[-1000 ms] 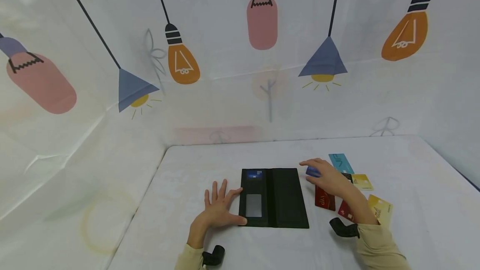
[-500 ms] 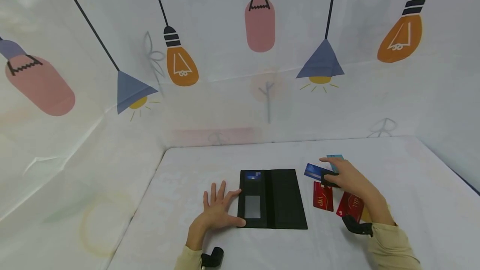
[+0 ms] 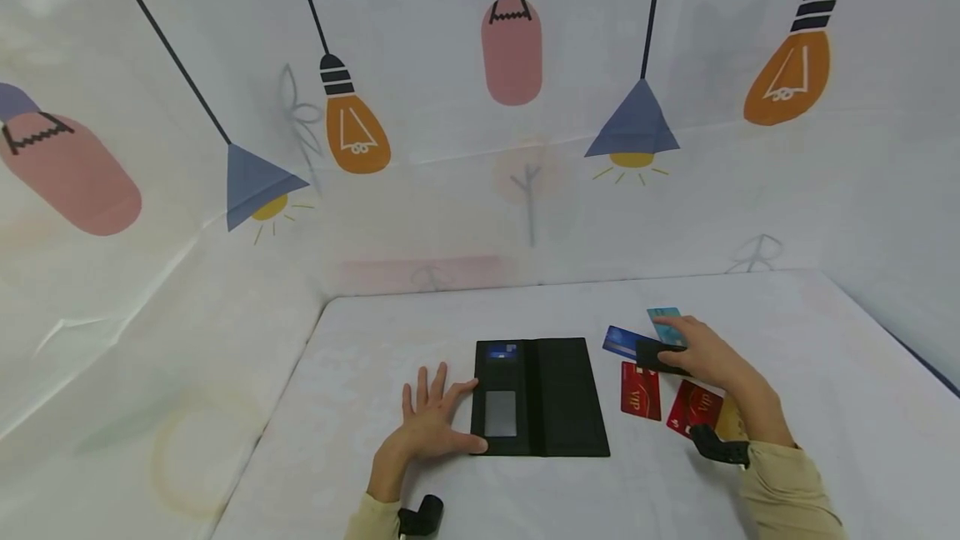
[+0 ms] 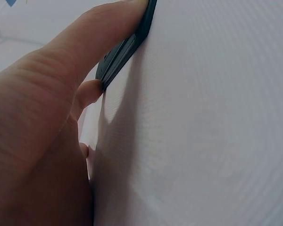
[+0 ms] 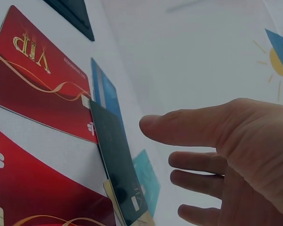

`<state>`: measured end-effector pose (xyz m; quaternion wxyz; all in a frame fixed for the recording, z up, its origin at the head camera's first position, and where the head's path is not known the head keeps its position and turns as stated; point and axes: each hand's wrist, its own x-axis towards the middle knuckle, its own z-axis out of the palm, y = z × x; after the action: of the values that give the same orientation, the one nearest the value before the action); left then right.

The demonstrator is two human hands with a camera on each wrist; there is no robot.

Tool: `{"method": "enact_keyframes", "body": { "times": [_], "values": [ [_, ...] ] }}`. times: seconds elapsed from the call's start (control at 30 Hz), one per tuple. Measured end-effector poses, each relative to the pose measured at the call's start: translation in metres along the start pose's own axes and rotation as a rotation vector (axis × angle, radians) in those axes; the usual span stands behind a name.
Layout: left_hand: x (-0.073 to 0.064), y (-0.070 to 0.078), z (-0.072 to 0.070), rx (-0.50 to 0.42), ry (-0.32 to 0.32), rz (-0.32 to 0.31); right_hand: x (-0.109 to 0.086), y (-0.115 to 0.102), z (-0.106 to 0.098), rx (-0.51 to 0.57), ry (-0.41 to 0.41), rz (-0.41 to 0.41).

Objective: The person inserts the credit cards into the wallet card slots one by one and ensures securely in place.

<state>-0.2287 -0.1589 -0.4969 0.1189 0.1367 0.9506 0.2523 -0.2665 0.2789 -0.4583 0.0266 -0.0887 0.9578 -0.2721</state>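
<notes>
A black wallet (image 3: 566, 398) lies spread flat on a white counter (image 3: 555, 498), the left of a person's two hands (image 3: 429, 432) splayed beside it, thumb and a fingertip touching its left edge. A blue card (image 3: 502, 352) shows only partly in a wallet slot. The right hand (image 3: 708, 352), gripping nothing, is held over loose cards with fingers extended, masking parts of a black card (image 3: 651, 354) and a teal card (image 3: 662, 315). The black card covers one end of another blue card (image 3: 621, 342). Two red cards (image 3: 640, 392) lie nearer; a yellow card (image 3: 731, 422) is mostly hidden by the right forearm. The left wrist view crops the wallet and thumb tip; the right crops the nearer red card.
</notes>
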Motion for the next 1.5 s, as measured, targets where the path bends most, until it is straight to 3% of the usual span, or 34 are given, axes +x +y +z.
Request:
{"method": "enact_keyframes", "body": {
  "times": [0.43,0.7,1.2,1.5],
  "values": [
    [0.001,-0.004,0.002,0.007,0.003,0.002,0.001,0.006,0.011,0.015,-0.036,0.014],
    [0.001,-0.004,0.002,0.013,-0.003,-0.001,0.002,0.006,0.015,-0.027,-0.061,0.070],
    [0.002,-0.004,0.003,0.008,-0.002,-0.003,0.002,0.004,0.015,-0.083,-0.041,0.051],
    [0.002,-0.002,0.002,0.002,-0.002,-0.010,0.004,0.002,0.015,-0.080,-0.050,0.081]
  ]
}}
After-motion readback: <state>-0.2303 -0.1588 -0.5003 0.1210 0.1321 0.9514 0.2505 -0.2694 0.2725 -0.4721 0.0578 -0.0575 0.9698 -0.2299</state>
